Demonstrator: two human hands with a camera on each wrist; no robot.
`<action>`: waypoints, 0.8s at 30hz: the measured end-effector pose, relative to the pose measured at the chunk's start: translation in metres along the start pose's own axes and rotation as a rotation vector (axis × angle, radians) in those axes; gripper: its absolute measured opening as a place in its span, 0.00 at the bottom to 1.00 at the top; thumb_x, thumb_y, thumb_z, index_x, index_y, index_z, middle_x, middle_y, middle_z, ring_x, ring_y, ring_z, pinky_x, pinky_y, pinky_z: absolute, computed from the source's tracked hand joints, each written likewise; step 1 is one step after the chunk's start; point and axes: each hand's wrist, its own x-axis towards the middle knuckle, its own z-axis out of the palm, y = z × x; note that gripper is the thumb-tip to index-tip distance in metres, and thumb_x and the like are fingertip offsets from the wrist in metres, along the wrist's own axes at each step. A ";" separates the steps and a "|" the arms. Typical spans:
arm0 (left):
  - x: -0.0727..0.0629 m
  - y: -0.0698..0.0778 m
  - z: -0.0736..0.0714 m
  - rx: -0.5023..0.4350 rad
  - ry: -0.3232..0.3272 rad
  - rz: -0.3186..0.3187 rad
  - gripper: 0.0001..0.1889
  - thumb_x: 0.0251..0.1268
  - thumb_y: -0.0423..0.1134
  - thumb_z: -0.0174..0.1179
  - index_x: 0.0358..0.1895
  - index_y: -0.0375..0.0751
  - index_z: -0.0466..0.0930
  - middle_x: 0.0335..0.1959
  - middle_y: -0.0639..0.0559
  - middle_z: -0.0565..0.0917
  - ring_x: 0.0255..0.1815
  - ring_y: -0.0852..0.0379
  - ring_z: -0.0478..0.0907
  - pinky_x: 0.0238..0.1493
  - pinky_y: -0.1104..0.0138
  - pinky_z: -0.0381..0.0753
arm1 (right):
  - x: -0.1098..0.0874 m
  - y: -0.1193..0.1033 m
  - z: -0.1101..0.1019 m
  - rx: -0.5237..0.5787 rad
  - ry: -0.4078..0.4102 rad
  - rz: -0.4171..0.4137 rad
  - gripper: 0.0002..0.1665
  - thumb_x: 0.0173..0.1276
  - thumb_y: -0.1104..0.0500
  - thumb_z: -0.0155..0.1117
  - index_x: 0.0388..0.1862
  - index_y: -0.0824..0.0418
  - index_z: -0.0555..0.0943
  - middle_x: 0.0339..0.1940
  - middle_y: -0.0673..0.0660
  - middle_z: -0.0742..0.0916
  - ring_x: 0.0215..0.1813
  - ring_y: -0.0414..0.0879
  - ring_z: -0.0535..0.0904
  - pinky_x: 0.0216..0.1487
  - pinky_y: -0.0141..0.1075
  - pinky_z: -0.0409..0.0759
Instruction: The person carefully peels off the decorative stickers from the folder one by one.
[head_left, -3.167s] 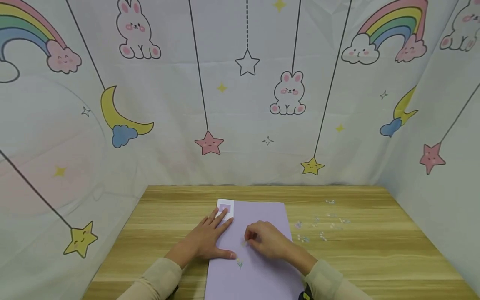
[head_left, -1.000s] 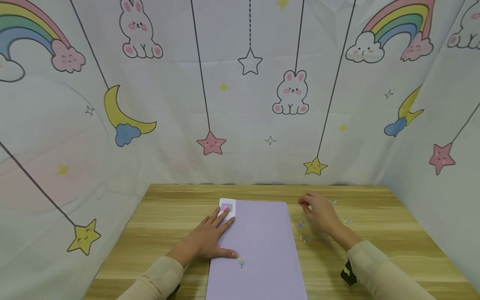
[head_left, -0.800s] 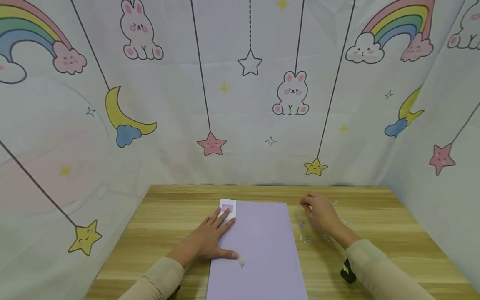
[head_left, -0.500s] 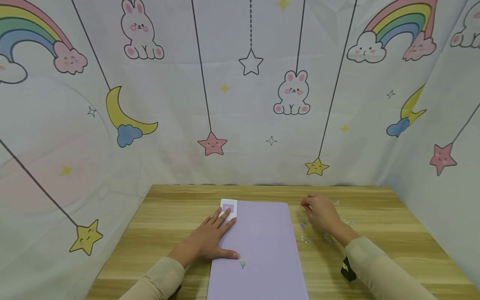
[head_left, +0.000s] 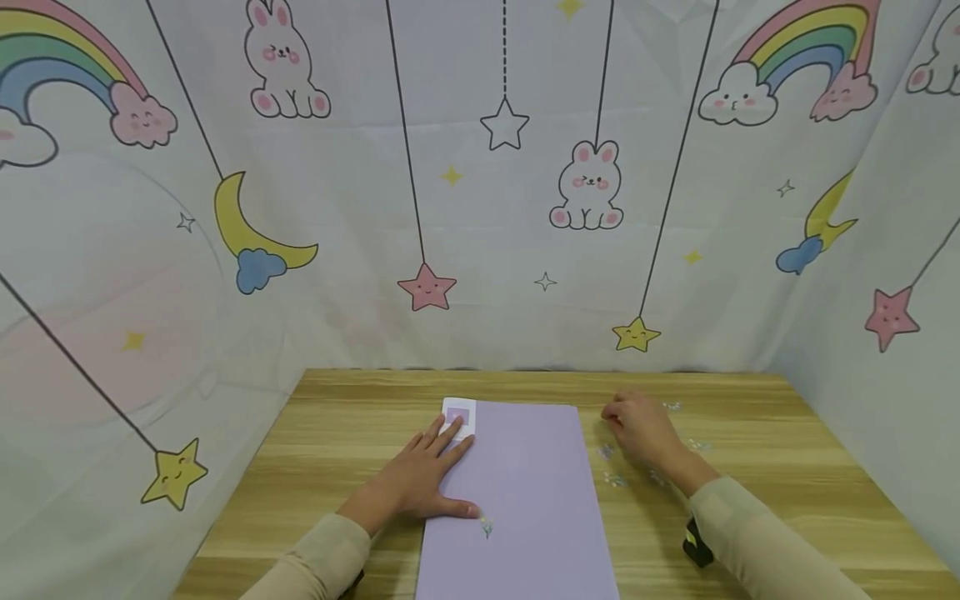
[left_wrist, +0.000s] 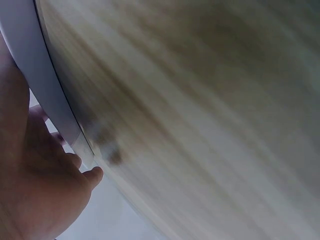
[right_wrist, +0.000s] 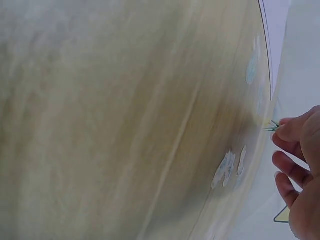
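Observation:
A purple folder (head_left: 532, 483) with a white corner label (head_left: 469, 403) lies on the table. My left hand (head_left: 422, 479) rests on its left side with fingers spread, fingertips over the label. Just below that thumb, a small flower sticker (head_left: 487, 528) lies on the folder. Right of the folder, my right hand (head_left: 641, 433) is held over the table, thumb and forefinger together. In the right wrist view, those fingers pinch a small flower sticker (right_wrist: 271, 126), its thin green stems poking out. Most of that sticker is hidden by the fingertips.
Several flower cutouts lie loose around the right hand, among them a bluish one (head_left: 615, 480), one farther back (head_left: 671, 407) and one to the right (head_left: 700, 445). The wooden table (head_left: 345, 433) meets a printed cloth backdrop (head_left: 510, 333) behind and at both sides.
My right hand has gone from above the folder out to the cutouts on the right, where its fingers have now drawn in slightly. My left hand has stayed on the folder.

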 end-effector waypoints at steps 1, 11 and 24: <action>0.000 0.000 0.000 0.001 -0.001 0.000 0.60 0.58 0.84 0.56 0.87 0.51 0.55 0.89 0.44 0.46 0.88 0.36 0.39 0.80 0.36 0.52 | -0.001 0.000 0.001 -0.001 0.000 -0.004 0.06 0.62 0.71 0.76 0.34 0.61 0.91 0.32 0.52 0.86 0.40 0.53 0.83 0.42 0.50 0.83; 0.000 0.000 0.000 0.002 -0.004 -0.004 0.60 0.58 0.84 0.56 0.87 0.51 0.55 0.89 0.44 0.46 0.88 0.36 0.39 0.80 0.36 0.52 | -0.008 -0.004 0.005 0.048 -0.033 -0.023 0.05 0.62 0.70 0.77 0.31 0.61 0.90 0.31 0.50 0.85 0.40 0.53 0.83 0.47 0.52 0.83; -0.001 0.001 -0.001 -0.003 0.008 0.003 0.60 0.58 0.84 0.57 0.87 0.50 0.56 0.89 0.43 0.47 0.88 0.35 0.39 0.80 0.36 0.53 | -0.009 -0.003 0.005 0.086 -0.098 0.035 0.04 0.65 0.69 0.73 0.35 0.62 0.90 0.33 0.50 0.84 0.42 0.52 0.83 0.48 0.51 0.84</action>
